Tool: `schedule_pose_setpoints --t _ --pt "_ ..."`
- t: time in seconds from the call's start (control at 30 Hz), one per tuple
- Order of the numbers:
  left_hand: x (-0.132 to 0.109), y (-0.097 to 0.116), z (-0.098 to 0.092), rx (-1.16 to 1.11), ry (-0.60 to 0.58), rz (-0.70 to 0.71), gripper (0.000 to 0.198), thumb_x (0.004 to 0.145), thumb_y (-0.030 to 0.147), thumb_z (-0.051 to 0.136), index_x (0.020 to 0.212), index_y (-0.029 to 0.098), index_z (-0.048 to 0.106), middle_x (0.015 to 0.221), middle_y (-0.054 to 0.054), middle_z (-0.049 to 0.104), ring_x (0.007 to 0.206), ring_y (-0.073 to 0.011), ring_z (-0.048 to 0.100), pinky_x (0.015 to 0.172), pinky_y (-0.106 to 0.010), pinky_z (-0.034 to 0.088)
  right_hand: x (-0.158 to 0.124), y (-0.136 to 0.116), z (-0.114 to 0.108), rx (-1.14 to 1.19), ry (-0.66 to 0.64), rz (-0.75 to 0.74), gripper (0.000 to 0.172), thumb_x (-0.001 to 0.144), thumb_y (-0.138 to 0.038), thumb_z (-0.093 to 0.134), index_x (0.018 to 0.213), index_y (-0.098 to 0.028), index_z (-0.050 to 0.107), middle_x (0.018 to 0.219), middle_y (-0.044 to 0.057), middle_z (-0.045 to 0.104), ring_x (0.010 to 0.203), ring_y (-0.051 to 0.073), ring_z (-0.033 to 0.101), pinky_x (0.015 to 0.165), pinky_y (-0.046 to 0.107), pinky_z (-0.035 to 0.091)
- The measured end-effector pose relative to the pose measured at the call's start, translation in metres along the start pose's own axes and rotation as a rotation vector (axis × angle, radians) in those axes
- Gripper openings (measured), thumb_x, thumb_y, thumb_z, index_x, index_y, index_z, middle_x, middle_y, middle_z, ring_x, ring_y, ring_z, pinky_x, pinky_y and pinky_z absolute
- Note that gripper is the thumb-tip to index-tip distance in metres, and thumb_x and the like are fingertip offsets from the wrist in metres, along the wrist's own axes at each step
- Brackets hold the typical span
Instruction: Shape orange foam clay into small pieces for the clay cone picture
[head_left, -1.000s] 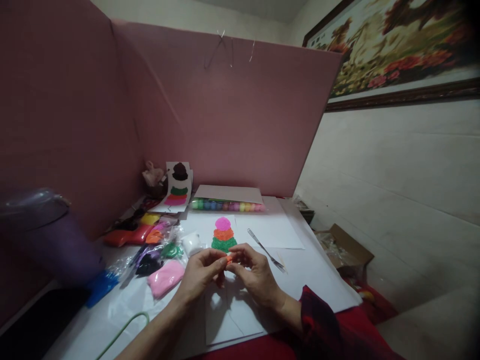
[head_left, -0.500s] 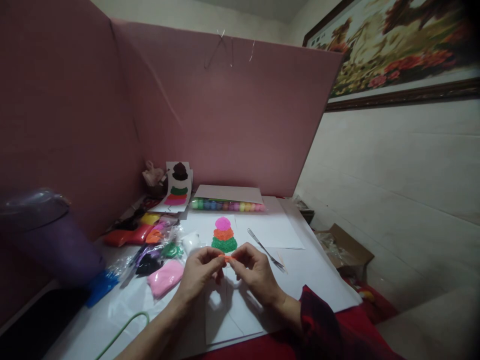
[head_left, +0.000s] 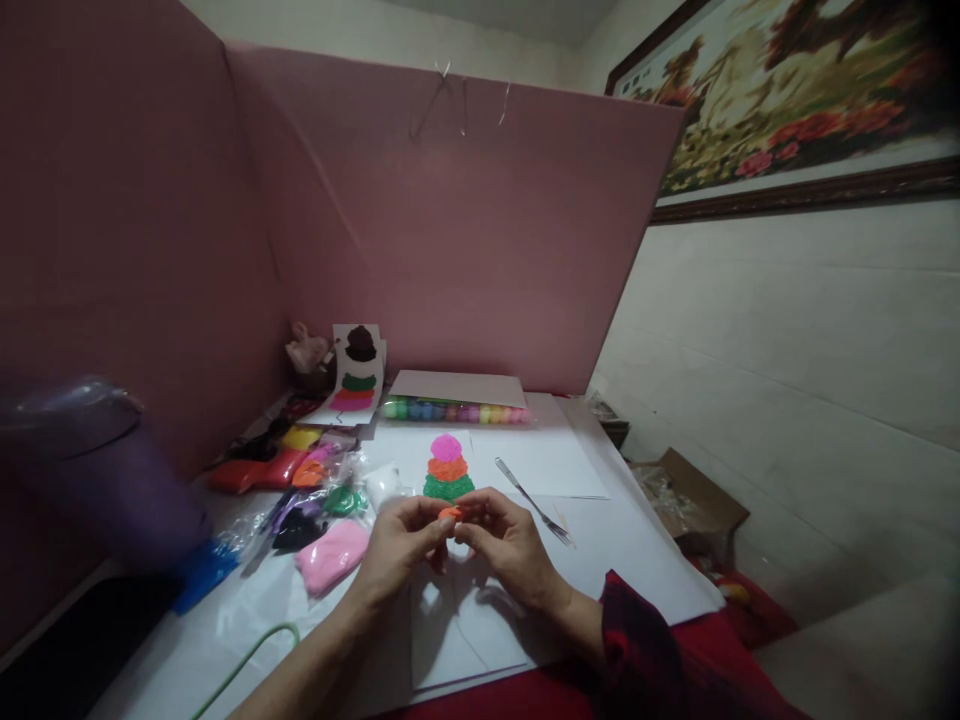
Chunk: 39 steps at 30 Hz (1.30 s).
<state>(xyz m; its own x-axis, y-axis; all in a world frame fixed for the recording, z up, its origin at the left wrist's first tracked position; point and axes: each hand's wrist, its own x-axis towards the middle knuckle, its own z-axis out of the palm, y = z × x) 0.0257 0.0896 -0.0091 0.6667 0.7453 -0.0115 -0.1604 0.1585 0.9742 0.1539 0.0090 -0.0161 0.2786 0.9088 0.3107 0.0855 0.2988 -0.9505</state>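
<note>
A small lump of orange modelling clay (head_left: 451, 513) is pinched between the fingertips of my left hand (head_left: 401, 545) and my right hand (head_left: 511, 548). Both hands are raised over a white sheet (head_left: 469, 655), thumbs and forefingers nearly meeting. Just beyond them lies a picture (head_left: 448, 470) made of textured pink, orange and green layers; its lower part is hidden by my fingers. To the right of the picture, a metal fork (head_left: 532, 500) rests on white paper, tines toward me, beside thin pale sticks (head_left: 565, 524).
Bags of coloured clay, including a pink one (head_left: 332, 557), crowd the left side near a purple container (head_left: 97, 480). A similar layered picture (head_left: 355, 380) leans at the back. A pack of coloured pots (head_left: 456, 410) lies behind. A cardboard box (head_left: 697, 500) stands right.
The orange clay looks rounder and fuller between my fingertips, where it was a thin, stretched strip. My fingers have shifted slightly around it; the other things stay put.
</note>
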Motion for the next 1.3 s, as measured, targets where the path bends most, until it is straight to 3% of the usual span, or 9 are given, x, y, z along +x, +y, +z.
schedule_pose_setpoints --t 0.2,0.33,0.43,0.63,0.8,0.9,1.07,1.2,1.3 --pt "0.000 -0.006 0.001 0.010 0.026 -0.010 0.031 0.061 0.039 0.075 0.068 0.011 0.065 0.045 0.002 0.056 0.034 -0.0089 0.048 0.033 -0.021 0.043 -0.002 -0.003 -0.001 -0.267 0.000 -0.136 0.007 0.077 -0.017 0.063 0.084 -0.018 0.062 0.072 0.002 0.064 0.066 0.015 0.060 0.062 0.026 0.049" --pt "0.000 -0.006 -0.001 -0.007 -0.011 -0.018 0.032 0.067 0.042 0.069 0.072 0.011 0.067 0.047 0.002 0.055 0.037 -0.0094 0.050 0.037 -0.021 0.045 -0.002 -0.006 -0.002 -0.306 0.013 -0.146 0.004 0.081 -0.020 0.059 0.083 -0.017 0.061 0.071 0.002 0.063 0.063 0.015 0.058 0.056 0.025 0.047" --pt "0.001 -0.005 -0.001 -0.033 -0.023 -0.018 0.028 0.064 0.036 0.074 0.076 0.012 0.067 0.051 0.001 0.060 0.040 -0.0102 0.053 0.039 -0.022 0.046 -0.003 -0.007 -0.002 -0.300 0.004 -0.146 0.006 0.082 -0.021 0.058 0.083 -0.016 0.060 0.072 0.003 0.063 0.063 0.014 0.058 0.055 0.025 0.047" --pt "0.001 -0.002 0.004 -0.065 0.114 0.010 0.023 0.062 0.029 0.075 0.069 0.011 0.064 0.054 0.000 0.061 0.037 -0.0080 0.049 0.034 -0.020 0.041 0.002 0.000 -0.002 -0.088 0.086 -0.028 0.012 0.077 -0.024 0.063 0.073 -0.016 0.056 0.060 -0.003 0.055 0.049 0.009 0.050 0.045 0.021 0.043" --pt "0.000 0.000 0.002 -0.202 0.240 0.030 0.035 0.062 0.026 0.076 0.090 0.011 0.062 0.063 -0.003 0.066 0.046 -0.0098 0.055 0.039 -0.019 0.043 0.010 0.004 -0.003 0.178 0.127 0.125 0.021 0.072 -0.032 0.069 0.078 -0.014 0.059 0.056 -0.003 0.056 0.045 0.009 0.050 0.043 0.021 0.045" --pt "0.000 0.000 0.000 -0.150 0.199 0.008 0.039 0.062 0.028 0.077 0.093 0.011 0.062 0.063 -0.002 0.065 0.045 -0.0103 0.055 0.040 -0.020 0.043 0.010 0.004 -0.003 0.177 0.070 0.092 0.020 0.074 -0.030 0.068 0.083 -0.014 0.061 0.064 0.000 0.061 0.054 0.012 0.055 0.046 0.021 0.047" --pt "0.000 -0.001 0.000 0.007 -0.021 -0.044 0.032 0.066 0.033 0.073 0.087 0.009 0.067 0.057 -0.002 0.064 0.041 -0.0082 0.051 0.040 -0.020 0.043 0.003 0.001 -0.001 0.096 -0.038 0.028 0.013 0.078 -0.022 0.064 0.089 -0.016 0.062 0.070 0.001 0.063 0.065 0.013 0.059 0.054 0.022 0.048" --pt "0.000 -0.001 0.000 0.030 0.026 -0.022 0.027 0.064 0.034 0.074 0.076 0.011 0.066 0.054 0.000 0.062 0.040 -0.0090 0.050 0.038 -0.021 0.043 -0.001 -0.002 0.000 0.013 -0.016 0.025 0.018 0.077 -0.021 0.065 0.093 -0.018 0.058 0.075 0.001 0.065 0.067 0.014 0.060 0.054 0.022 0.048" --pt "0.000 -0.002 0.001 0.029 0.010 -0.007 0.027 0.064 0.034 0.074 0.073 0.011 0.066 0.053 0.000 0.061 0.039 -0.0087 0.050 0.038 -0.021 0.043 -0.001 -0.002 0.000 -0.055 -0.006 0.017 0.011 0.077 -0.022 0.064 0.086 -0.017 0.060 0.070 0.001 0.063 0.063 0.014 0.059 0.052 0.022 0.047"
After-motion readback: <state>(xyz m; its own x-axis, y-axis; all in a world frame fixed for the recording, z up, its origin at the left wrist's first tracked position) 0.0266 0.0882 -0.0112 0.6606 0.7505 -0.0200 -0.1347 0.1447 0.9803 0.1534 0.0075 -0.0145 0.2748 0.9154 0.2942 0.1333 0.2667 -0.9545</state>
